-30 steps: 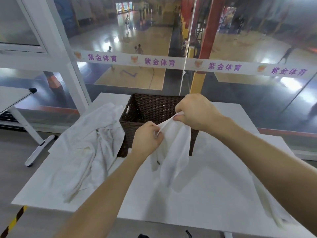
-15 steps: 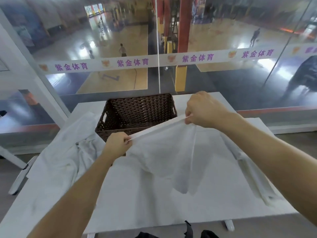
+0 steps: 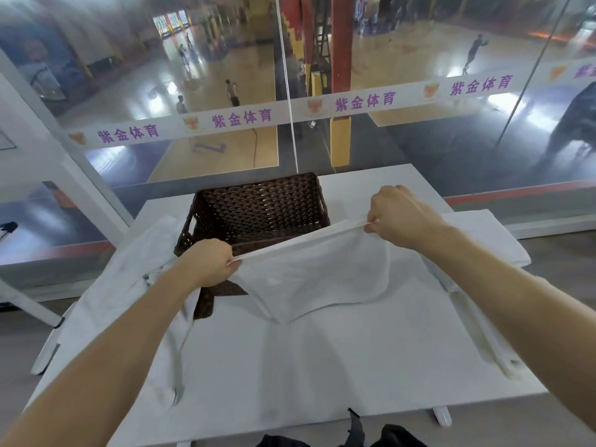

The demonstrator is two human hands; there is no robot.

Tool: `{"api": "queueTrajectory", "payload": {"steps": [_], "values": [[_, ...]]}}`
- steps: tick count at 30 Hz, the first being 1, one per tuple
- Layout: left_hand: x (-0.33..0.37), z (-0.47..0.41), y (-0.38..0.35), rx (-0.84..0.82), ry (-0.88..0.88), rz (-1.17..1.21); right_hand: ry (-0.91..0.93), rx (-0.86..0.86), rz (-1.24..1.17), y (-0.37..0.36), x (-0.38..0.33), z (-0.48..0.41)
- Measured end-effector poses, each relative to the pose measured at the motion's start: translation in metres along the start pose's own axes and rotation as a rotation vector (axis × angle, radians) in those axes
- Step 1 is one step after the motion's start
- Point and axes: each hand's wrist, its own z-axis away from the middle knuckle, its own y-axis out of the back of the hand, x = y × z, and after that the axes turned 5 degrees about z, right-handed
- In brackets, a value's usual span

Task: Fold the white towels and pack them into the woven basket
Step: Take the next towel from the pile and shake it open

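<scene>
A white towel (image 3: pixel 316 279) hangs stretched between my two hands above the white table (image 3: pixel 322 366). My left hand (image 3: pixel 209 264) pinches its left corner in front of the basket. My right hand (image 3: pixel 400 214) pinches the right corner, higher and further back. The towel's lower part droops to the table. Behind the towel stands the dark brown woven basket (image 3: pixel 258 204); its inside looks empty, and its near wall is partly hidden. A crumpled white towel (image 3: pixel 135 285) lies left of the basket. Another white towel (image 3: pixel 477 253) lies at the table's right side.
A glass wall (image 3: pixel 290 91) with a white printed band runs just behind the table's far edge. White table legs (image 3: pixel 42 317) of another table stand at the left. Dark clothing (image 3: pixel 354 437) shows at the table's near edge.
My hands have moved apart, pulling the towel's top edge taut from a bunched state. The view has shifted right and closer to the table.
</scene>
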Motion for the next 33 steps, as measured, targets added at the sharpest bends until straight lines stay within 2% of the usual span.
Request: {"api": "queueTrajectory", "payload": {"steps": [4, 7, 9, 12, 16, 18, 21, 24, 27, 31, 33], "values": [[0.002, -0.002, -0.032, -0.067, 0.036, 0.125, -0.041, -0.042, -0.131, 0.0, -0.004, 0.0], [0.002, 0.006, -0.048, 0.025, 0.179, 0.462, -0.083, -0.044, -0.134, -0.008, -0.001, 0.004], [0.003, 0.009, -0.048, 0.085, 0.26, 0.624, -0.181, -0.053, -0.173, -0.017, 0.005, 0.008], [0.006, 0.011, -0.045, 0.063, 0.257, 0.639, -0.315, -0.03, -0.272, -0.028, 0.012, 0.013], [0.015, 0.018, -0.066, 0.035, 0.191, 0.569, -0.277, -0.062, -0.253, -0.03, 0.009, 0.013], [0.031, 0.024, -0.077, 0.073, 0.294, 0.698, -0.277, -0.065, -0.276, -0.035, 0.005, 0.015], [0.046, 0.03, -0.099, 0.082, 0.563, 0.985, -0.308, -0.095, -0.305, -0.053, 0.004, 0.019], [0.052, 0.035, -0.112, 0.096, 0.728, 1.051, -0.214, -0.126, -0.279, -0.061, 0.001, 0.029], [0.053, 0.036, -0.102, 0.138, 0.767, 1.101, -0.21, -0.184, -0.268, -0.067, 0.002, 0.036], [0.036, 0.028, -0.07, 0.209, 0.749, 1.181, -0.301, -0.136, -0.317, -0.06, 0.01, 0.031], [0.025, 0.021, -0.05, 0.255, 0.671, 1.14, -0.346, -0.07, -0.336, -0.052, 0.013, 0.029]]}}
